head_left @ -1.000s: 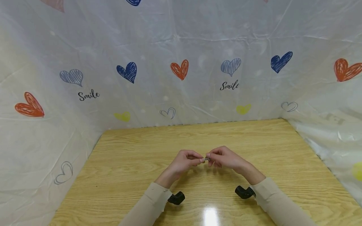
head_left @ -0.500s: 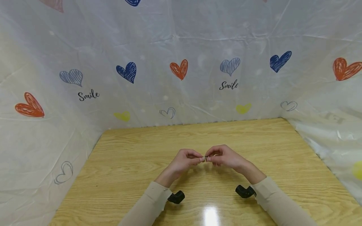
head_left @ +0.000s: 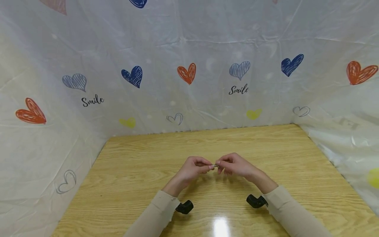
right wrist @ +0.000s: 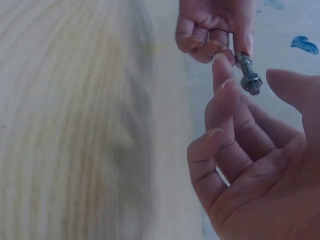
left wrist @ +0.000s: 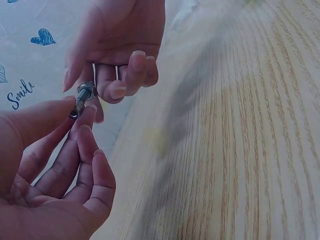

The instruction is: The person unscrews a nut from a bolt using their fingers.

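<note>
- When seen from the head view: heart-printed sheet [head_left: 204,29] behind and beside table [head_left: 142,164].
- Left hand [head_left: 190,169]: pinching one end of bolt [right wrist: 247,66].
- Right hand [head_left: 237,165]: loosely curved, spread wider than adjacent nut [right wrist: 251,81].
- Bolt: held above table, between both hands.
- Nut: threaded on bolt, near free end.

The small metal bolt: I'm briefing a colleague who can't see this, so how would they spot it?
Find the wood-grain table. Above it, the left hand pinches the bolt by one end, the other end towards the right hand. Unlike the larger black wrist pieces, it is silvery and threaded, with a hex nut on it.
</note>
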Demonstrator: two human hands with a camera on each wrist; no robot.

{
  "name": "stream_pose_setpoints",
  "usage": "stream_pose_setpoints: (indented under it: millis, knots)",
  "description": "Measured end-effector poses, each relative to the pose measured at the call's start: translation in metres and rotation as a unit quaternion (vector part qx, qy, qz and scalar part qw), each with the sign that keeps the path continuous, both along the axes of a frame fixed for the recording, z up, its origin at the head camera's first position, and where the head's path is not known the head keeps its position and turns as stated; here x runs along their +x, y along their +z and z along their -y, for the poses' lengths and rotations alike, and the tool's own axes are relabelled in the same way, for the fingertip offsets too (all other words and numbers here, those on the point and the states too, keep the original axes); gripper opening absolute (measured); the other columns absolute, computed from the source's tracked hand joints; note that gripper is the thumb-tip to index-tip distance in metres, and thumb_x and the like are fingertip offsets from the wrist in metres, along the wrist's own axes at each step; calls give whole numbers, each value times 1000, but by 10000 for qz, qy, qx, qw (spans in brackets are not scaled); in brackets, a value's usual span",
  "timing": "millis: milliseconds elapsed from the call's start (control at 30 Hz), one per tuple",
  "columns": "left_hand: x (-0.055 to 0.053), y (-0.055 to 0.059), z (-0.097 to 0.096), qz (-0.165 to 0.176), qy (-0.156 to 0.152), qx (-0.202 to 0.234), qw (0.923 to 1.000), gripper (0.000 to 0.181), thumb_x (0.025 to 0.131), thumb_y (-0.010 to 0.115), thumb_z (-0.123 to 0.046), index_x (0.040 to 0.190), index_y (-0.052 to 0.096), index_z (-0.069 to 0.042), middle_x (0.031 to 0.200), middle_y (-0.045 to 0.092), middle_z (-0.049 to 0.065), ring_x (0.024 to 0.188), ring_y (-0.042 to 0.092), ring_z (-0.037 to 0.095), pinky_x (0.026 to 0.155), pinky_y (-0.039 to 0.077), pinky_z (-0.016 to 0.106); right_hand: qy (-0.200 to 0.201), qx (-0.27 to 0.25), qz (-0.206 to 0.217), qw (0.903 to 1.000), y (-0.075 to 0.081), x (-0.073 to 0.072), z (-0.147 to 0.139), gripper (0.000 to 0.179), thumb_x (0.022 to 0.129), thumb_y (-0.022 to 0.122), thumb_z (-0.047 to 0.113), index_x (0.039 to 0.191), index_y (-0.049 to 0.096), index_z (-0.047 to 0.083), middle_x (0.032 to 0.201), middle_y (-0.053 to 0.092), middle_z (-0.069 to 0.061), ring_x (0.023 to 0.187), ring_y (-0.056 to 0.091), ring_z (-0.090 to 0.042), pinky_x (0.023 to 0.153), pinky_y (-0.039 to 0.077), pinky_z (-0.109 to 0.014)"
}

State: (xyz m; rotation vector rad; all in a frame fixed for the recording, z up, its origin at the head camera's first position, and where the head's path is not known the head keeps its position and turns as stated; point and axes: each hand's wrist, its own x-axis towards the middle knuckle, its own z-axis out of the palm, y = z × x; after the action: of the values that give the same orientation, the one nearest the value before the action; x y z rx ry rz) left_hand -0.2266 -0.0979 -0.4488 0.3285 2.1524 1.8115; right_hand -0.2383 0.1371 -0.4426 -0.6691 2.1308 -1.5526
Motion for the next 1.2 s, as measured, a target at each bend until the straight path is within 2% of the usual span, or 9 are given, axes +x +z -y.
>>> stream_pose_setpoints:
  millis: [100, 267, 467, 633, 733, 867, 1000, 1200]
  knots:
    - [0, 0, 0, 16, -1, 8, 10000, 19, 95, 76, -14, 103, 76, 3, 100, 73, 5, 103, 66, 36, 91, 54, 49, 73, -16, -69, 9999, -1, 1, 1, 30, 108, 55, 24, 115, 73, 1, 98, 72, -24, 69, 57, -29, 62, 48, -34]
    - [-1, 0, 1, 33, 21, 0, 10000, 17, 95, 75, -13, 103, 76, 2, 99, 73, 5, 97, 68, 28, 90, 54, 47, 79, -78, -209, 9997, -2, 0, 1, 23, 107, 57, 20, 117, 72, 6, 104, 72, -24, 80, 62, -46, 63, 50, -34]
    - [-1, -2, 2, 52, 83, 10, 10000, 15, 95, 75, -11, 102, 77, 2, 98, 73, 4, 99, 68, 33, 89, 55, 46, 76, -137, -145, 9998, -2, 1, 0, 21, 105, 61, 18, 119, 70, 6, 108, 71, -23, 86, 62, -50, 65, 50, -36]
    - [0, -2, 2, 57, 80, 17, 10000, 16, 95, 75, -12, 103, 77, 2, 98, 74, 4, 98, 68, 30, 89, 55, 45, -49, -136, -66, 9999, -2, 1, 1, 32, 101, 67, 18, 128, 65, 2, 112, 67, -21, 91, 63, -47, 66, 49, -35]
    - [-1, -2, 2, 35, 45, 15, 10000, 17, 95, 75, -13, 103, 77, 2, 98, 74, 4, 101, 68, 34, 89, 55, 46, -138, -25, -49, 9999, -2, 0, 0, 40, 103, 65, 24, 133, 61, -1, 113, 68, -18, 92, 64, -45, 67, 50, -36]
    - [-1, -2, 2, 20, 2, 47, 10000, 18, 95, 75, -13, 104, 76, 3, 99, 73, 4, 106, 65, 42, 90, 55, 47, -142, 162, -81, 9997, -3, -1, 0, 37, 106, 59, 30, 125, 68, 0, 103, 72, -17, 85, 63, -43, 67, 50, -37]
    - [-1, -2, 2, 2, -17, 57, 10000, 18, 95, 75, -13, 103, 76, 3, 99, 73, 4, 106, 64, 44, 90, 54, 48, -83, 181, -117, 9997, -3, -2, 0, 33, 107, 57, 29, 115, 74, 1, 96, 74, -14, 81, 63, -38, 65, 49, -34]
    - [-1, -2, 2, 14, -11, 56, 10000, 17, 95, 75, -13, 103, 76, 2, 97, 74, 3, 104, 66, 41, 89, 55, 46, -110, 33, -115, 9999, -3, -1, 1, 23, 105, 61, 23, 115, 71, 4, 103, 71, -23, 85, 61, -44, 64, 48, -33]
